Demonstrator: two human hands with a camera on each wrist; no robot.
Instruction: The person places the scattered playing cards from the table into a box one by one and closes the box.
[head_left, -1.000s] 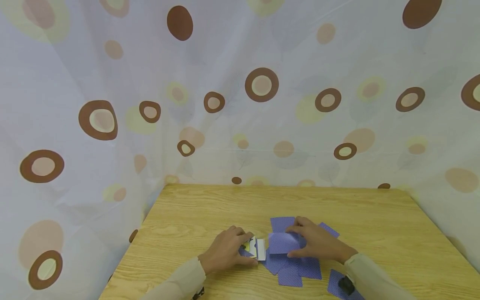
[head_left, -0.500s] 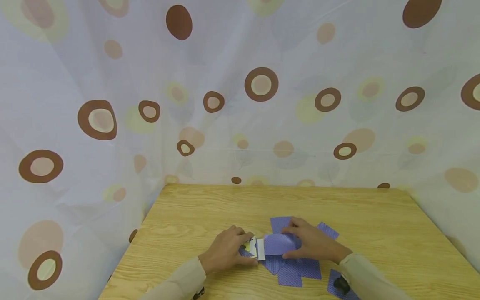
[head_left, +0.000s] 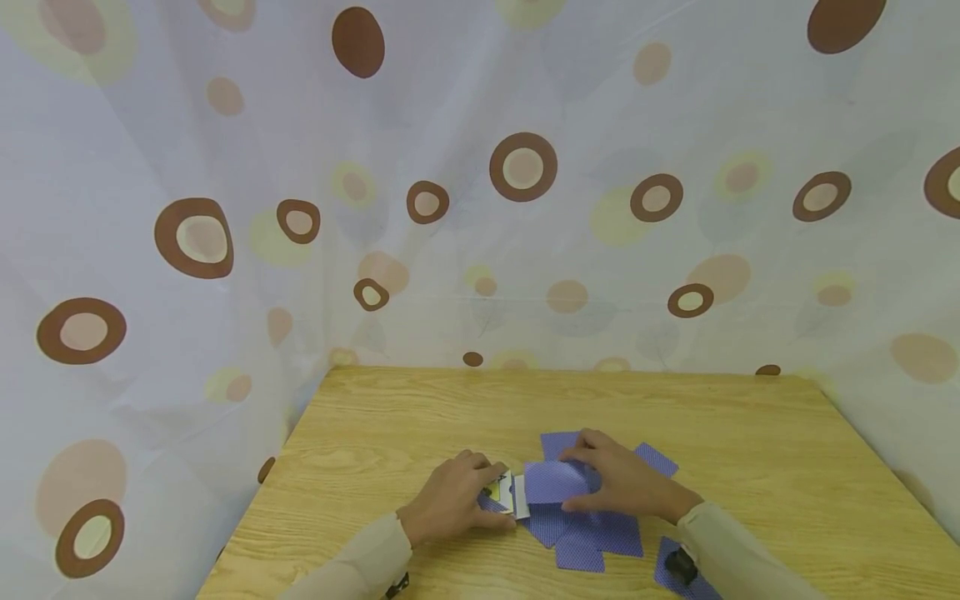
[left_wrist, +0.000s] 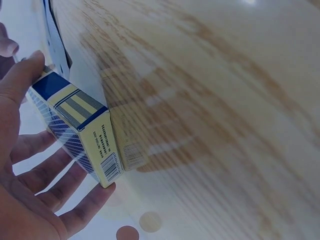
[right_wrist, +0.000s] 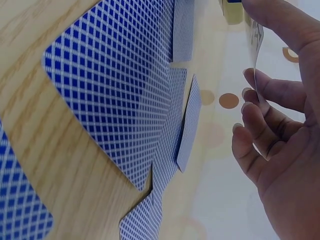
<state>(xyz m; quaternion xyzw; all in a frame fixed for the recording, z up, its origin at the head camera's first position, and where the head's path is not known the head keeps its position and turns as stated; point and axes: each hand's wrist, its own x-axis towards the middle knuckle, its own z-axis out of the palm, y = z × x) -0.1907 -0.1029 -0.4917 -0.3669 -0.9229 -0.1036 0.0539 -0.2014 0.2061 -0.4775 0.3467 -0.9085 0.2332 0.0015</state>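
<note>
On the table, left of the middle, my left hand (head_left: 453, 497) grips a playing card box (left_wrist: 75, 115) lying flat between thumb and fingers. Its white flap (head_left: 521, 497) sticks out on the right, toward the other hand. Between the thumb and fingers of my right hand (head_left: 630, 479) is a playing card (head_left: 553, 483), blue-patterned back up, raised over the pile. The card's left edge is at the flap; whether any of it is inside the box cannot be seen. Beneath lie several loose playing cards (head_left: 581, 554), backs up and overlapping.
A single card (head_left: 693, 590) lies apart near the front, partly under the right wrist with its dark strap (head_left: 681, 567). The wooden table (head_left: 420, 400) ends at a spotted curtain (head_left: 480, 250) behind and at both sides.
My right hand has moved slightly left with the card, bringing its edge from a gap to the box's flap. The card bowed midway and looks flatter now. My left hand has stayed put.
</note>
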